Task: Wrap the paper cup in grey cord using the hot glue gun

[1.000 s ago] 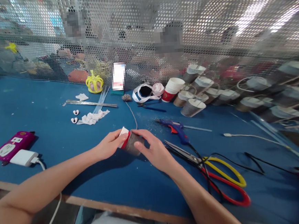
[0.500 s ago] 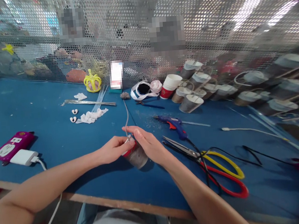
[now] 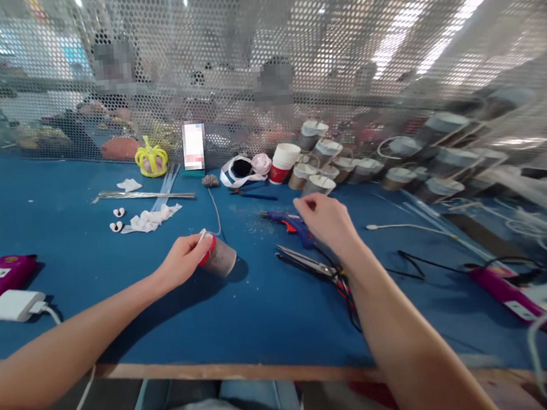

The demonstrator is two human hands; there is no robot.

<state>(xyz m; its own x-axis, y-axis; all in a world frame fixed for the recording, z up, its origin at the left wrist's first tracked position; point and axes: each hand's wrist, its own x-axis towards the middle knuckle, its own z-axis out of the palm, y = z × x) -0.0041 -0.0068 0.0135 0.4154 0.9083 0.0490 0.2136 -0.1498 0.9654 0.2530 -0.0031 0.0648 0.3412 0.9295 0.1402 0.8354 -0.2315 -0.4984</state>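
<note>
My left hand (image 3: 185,259) is closed on a small paper cup (image 3: 221,259), pinching it near its rim. Grey cord covers most of the cup, and a red band shows close to my fingers. The cup is tilted on its side just over the blue table. From it a grey cord (image 3: 216,212) runs back to a small ball of cord (image 3: 210,181). My right hand (image 3: 326,220) is curled above the handle end of a blue glue gun (image 3: 281,218); whether its fingers grip anything is hidden. Scissors (image 3: 306,260) lie below it, partly behind my forearm.
Cord-wrapped cups (image 3: 319,185) are stacked at the back right beside red-and-white paper cups (image 3: 283,163). A phone (image 3: 193,147) stands against the mesh screen, near a yellow crown-like piece (image 3: 151,159). Purple power strips (image 3: 11,276) lie at both sides. Thin metal rods (image 3: 147,195) lie at the left.
My right hand has let go of the cup and moved right, over the glue gun. The cup, still in my left hand, has moved left in view. The camera view has shifted right.
</note>
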